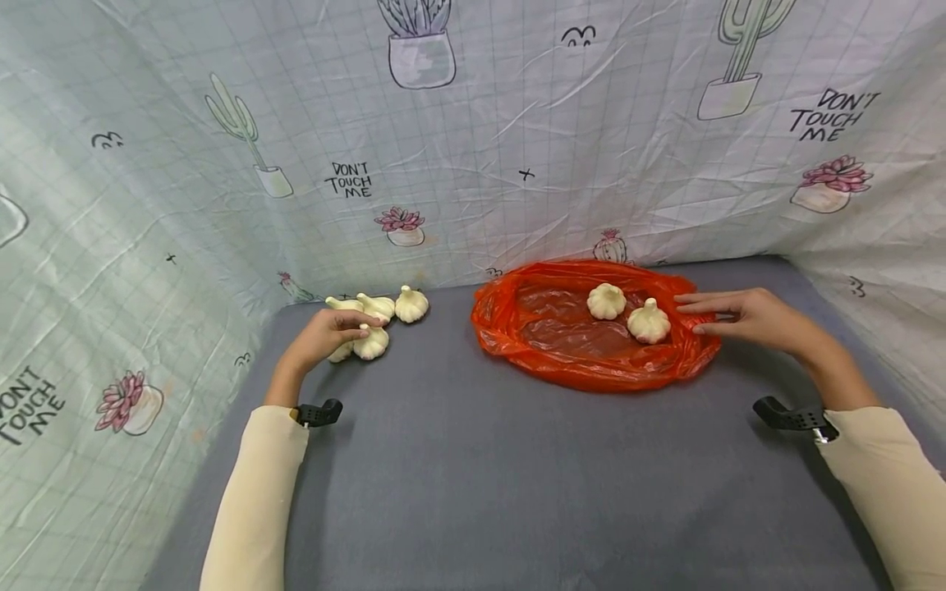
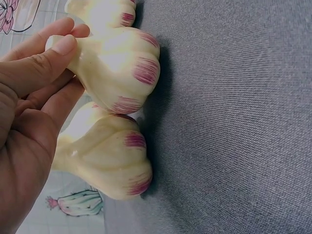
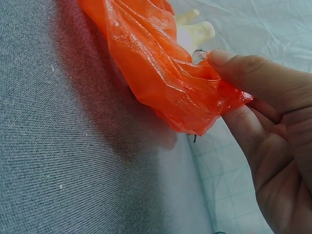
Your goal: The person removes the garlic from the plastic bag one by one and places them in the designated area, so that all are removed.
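My left hand (image 1: 328, 335) pinches the stem of a garlic bulb (image 2: 122, 68) between thumb and fingers, at the left of the table. Right beside it sits another garlic bulb (image 2: 109, 156), and more bulbs stand close behind, among them one garlic bulb (image 1: 411, 304) a little apart to the right. On the right lies an orange-red plastic bag (image 1: 584, 376), its mouth spread wide. Inside it are two garlic bulbs, a rear garlic bulb (image 1: 606, 302) and a front garlic bulb (image 1: 649, 322). The bag's right edge is pinched by my right hand (image 1: 750, 316).
A grey cloth covers the table (image 1: 473, 476). Behind and at both sides hangs a printed curtain (image 1: 473, 148) with cactus drawings, its lower edge meeting the table just behind the bulbs and the bag. Each wrist carries a black camera mount (image 1: 319, 413).
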`<state>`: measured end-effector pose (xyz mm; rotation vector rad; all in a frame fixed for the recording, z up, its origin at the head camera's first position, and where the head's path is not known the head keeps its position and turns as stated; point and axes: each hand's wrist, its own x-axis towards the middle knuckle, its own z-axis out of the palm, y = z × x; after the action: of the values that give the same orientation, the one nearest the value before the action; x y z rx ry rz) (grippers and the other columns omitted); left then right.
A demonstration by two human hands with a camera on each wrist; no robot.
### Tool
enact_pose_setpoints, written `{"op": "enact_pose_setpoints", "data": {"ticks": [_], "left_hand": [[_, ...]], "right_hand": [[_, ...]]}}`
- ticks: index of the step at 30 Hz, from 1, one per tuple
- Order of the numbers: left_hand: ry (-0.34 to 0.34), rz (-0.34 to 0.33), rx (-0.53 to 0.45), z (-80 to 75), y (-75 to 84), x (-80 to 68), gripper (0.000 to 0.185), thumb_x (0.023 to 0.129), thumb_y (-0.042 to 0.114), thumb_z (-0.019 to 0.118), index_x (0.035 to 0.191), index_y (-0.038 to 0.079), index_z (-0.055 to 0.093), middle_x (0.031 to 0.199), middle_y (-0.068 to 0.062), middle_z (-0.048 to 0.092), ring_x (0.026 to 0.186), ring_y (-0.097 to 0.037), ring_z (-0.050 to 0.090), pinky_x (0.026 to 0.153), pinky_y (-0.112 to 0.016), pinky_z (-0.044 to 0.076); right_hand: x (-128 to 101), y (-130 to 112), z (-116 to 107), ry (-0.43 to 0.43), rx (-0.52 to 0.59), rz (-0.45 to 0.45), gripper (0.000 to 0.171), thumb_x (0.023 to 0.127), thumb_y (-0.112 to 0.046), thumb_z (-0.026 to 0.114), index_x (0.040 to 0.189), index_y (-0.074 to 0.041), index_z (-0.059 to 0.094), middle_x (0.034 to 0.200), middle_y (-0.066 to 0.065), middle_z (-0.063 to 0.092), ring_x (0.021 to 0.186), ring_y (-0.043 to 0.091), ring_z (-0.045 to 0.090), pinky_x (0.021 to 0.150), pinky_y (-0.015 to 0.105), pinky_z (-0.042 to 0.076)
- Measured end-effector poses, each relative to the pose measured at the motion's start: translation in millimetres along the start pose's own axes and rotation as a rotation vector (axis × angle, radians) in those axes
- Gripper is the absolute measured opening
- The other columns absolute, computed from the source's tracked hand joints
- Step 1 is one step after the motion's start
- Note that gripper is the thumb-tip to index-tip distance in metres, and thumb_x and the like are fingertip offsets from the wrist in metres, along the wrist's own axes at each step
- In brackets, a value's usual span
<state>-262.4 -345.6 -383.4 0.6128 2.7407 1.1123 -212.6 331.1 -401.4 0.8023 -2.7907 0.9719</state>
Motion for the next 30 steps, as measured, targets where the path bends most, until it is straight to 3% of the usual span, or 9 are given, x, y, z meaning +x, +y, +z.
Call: {"op": "enact_pose_setpoints", "data": {"ticks": [2,13,18,24,30], "left_hand": [[-0.011,-0.004,-0.012,-0.1,-0.2,-0.2,0.027,0.099,0.009,0.066,0.125,0.002,0.072,0.125,-0.013,0.071,0.125,-0.029,0.060,0.088,-0.014,0.046],[-0.049,-0.036,-0.018,-4.5,2.7,-0.6,0.027,0.098,0.011,0.069,0.123,0.001,0.072,0.122,-0.011,0.072,0.115,-0.029,0.066,0.085,-0.018,0.051],[-0.055,-0.055,-0.023,-4.7,8.4,-3.0,0.030,0.101,0.018,0.067,0.127,0.003,0.070,0.127,-0.012,0.070,0.119,-0.029,0.065,0.092,-0.029,0.052],[0.013,-0.031,0.047,-5.2,32.2,-3.7,0.030,0.103,0.024,0.064,0.128,0.009,0.070,0.129,-0.010,0.069,0.118,-0.025,0.066,0.098,-0.041,0.051],[-0.017,-0.001,0.057,-3.5,62.3,-2.6,0.030,0.102,0.027,0.064,0.130,0.017,0.069,0.135,-0.010,0.065,0.121,-0.026,0.065,0.103,-0.048,0.048]], "right_hand": [[-0.5,0.4,1.0,0.000,-0.003,0.002,0.035,0.085,-0.012,0.083,0.119,-0.018,0.078,0.127,-0.001,0.071,0.116,-0.018,0.048,0.085,0.003,0.036],[0.5,-1.6,2.9,-0.003,-0.013,0.016,0.035,0.086,-0.014,0.083,0.120,-0.020,0.078,0.127,0.003,0.071,0.116,-0.018,0.047,0.084,0.004,0.036],[0.0,-1.9,3.0,-0.008,-0.018,0.011,0.035,0.086,-0.014,0.083,0.120,-0.018,0.078,0.127,0.005,0.071,0.115,-0.017,0.048,0.083,0.004,0.037],[0.5,-1.6,0.7,0.001,-0.030,-0.009,0.034,0.086,-0.014,0.083,0.120,-0.018,0.078,0.126,0.006,0.072,0.116,-0.018,0.047,0.087,0.002,0.035],[0.9,-3.6,-0.8,0.015,-0.049,0.000,0.035,0.085,-0.013,0.083,0.119,-0.019,0.078,0.125,0.005,0.072,0.115,-0.018,0.046,0.087,0.001,0.033]]}}
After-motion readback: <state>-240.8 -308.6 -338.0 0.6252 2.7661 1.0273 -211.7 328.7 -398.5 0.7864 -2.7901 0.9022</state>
